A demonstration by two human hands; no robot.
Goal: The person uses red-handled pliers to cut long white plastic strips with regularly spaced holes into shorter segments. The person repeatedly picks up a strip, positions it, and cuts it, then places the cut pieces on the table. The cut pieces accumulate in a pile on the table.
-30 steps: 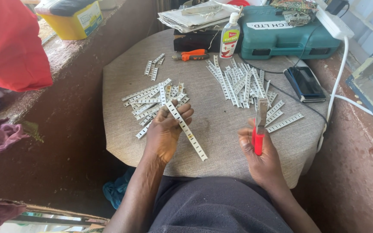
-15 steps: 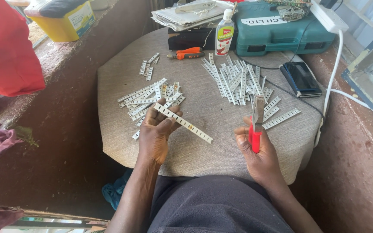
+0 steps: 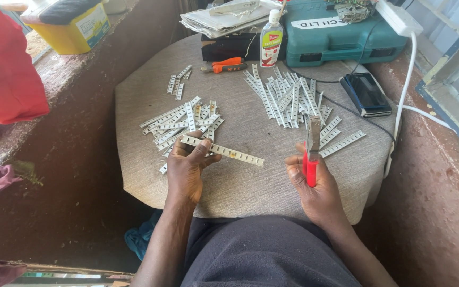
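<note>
My left hand point(image 3: 187, 167) grips one end of a long white perforated strip point(image 3: 229, 152), which lies nearly flat and points right over the grey cloth-covered stool top point(image 3: 240, 180). Just behind that hand lies a pile of similar white strips point(image 3: 179, 125). My right hand point(image 3: 314, 186) holds red-handled pliers point(image 3: 311, 154) upright, jaws pointing away from me. A second, larger pile of strips point(image 3: 293, 101) lies beyond the pliers, and a few strips point(image 3: 179, 82) sit apart at the far left.
At the back stand a teal tool case point(image 3: 341, 34), a clear bottle point(image 3: 271, 40), an orange-handled screwdriver point(image 3: 224, 66) and stacked papers point(image 3: 224, 18). A black phone point(image 3: 366, 94) and white cable point(image 3: 399, 106) lie at right. A yellow box point(image 3: 75, 29) sits on the left ledge.
My left hand has turned the long strip from pointing toward me to lying crosswise, pointing right. My right hand with the pliers has stayed about where it was.
</note>
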